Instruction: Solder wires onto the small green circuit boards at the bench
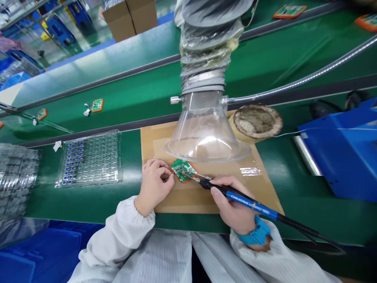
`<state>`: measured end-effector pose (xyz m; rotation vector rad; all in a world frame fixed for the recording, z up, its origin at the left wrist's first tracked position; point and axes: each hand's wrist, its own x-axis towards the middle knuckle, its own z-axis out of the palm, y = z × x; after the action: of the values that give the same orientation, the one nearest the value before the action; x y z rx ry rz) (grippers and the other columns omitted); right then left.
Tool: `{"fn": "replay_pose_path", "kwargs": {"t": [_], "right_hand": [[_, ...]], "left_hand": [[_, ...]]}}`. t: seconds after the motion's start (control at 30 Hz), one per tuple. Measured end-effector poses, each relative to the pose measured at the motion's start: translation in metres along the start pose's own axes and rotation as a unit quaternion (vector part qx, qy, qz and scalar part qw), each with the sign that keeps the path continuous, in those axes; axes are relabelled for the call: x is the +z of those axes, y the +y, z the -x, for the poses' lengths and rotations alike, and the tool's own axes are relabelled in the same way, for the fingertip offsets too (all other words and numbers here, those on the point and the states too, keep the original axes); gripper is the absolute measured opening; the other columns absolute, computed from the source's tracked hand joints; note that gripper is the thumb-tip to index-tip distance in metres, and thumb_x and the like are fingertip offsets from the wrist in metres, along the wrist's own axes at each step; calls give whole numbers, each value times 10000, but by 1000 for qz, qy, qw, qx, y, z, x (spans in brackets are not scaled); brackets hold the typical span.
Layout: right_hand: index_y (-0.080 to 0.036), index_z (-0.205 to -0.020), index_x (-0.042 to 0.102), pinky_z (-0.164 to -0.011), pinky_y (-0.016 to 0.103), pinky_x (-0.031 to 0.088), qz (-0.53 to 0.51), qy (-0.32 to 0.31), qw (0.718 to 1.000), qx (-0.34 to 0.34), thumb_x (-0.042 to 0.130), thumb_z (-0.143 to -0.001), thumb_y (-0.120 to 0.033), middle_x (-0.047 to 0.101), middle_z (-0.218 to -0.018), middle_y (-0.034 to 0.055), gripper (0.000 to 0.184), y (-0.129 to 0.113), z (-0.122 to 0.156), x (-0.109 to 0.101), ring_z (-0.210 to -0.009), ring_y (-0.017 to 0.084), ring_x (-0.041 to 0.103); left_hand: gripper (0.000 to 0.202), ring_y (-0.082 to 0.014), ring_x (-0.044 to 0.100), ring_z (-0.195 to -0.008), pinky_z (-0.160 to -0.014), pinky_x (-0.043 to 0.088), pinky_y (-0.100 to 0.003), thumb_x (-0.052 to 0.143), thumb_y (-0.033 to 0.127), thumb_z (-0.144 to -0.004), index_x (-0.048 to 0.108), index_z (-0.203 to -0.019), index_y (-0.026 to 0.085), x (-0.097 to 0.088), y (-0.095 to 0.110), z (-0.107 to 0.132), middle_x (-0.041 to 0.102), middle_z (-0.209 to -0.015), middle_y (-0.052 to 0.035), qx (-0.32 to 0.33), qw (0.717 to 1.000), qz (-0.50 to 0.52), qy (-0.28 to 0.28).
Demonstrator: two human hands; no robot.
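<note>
A soldering iron (250, 203) with a blue and black handle is gripped in my right hand (235, 206). Its metal tip reaches over a green circuit board (181, 169) with an orange border; whether it touches cannot be made out. The board lies on a sheet of brown cardboard (188, 198). At the board's left edge, my left hand (156, 182) rests with thumb and forefinger pinched together. What sits in that pinch, if anything, is too small to name. A clear fume hood (206, 129) hangs just above the board.
A clear plastic tray (91, 159) with small blue parts lies left. Stacked trays (17, 181) stand beyond it. Behind the cardboard are a round, stained pot (257, 122) and a green belt (138, 92) carrying boards. A blue box (344, 153) stands right.
</note>
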<state>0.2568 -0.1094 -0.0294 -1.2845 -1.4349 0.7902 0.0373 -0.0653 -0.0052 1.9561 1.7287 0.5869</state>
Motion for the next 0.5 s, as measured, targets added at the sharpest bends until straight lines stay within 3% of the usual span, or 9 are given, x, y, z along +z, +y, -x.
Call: {"fn": "replay_pose_path", "kwargs": {"t": [0.27,0.5], "right_hand": [[-252,-958,656,-648,273,556,0,4,1000,-3,656,-925,-267,686,-887,27,36,2,1,-1,-778,189,685],[-251,-966,662,-676,299,568,-16,14,1000,4,666,-922,-289,688,-895,36,59,5,5,-2,-799,204,686]], "left_hand": [[212,-229,570,-1023,-984,400,-462,698,113,-796,633,-616,203,0,0,0,689,-914,-11,4,1000,0,4],[180,-250,561,-1051,-997,418,-468,669,117,-788,601,-639,191,-8,2,0,656,-948,-45,19,999,0,-39]]}}
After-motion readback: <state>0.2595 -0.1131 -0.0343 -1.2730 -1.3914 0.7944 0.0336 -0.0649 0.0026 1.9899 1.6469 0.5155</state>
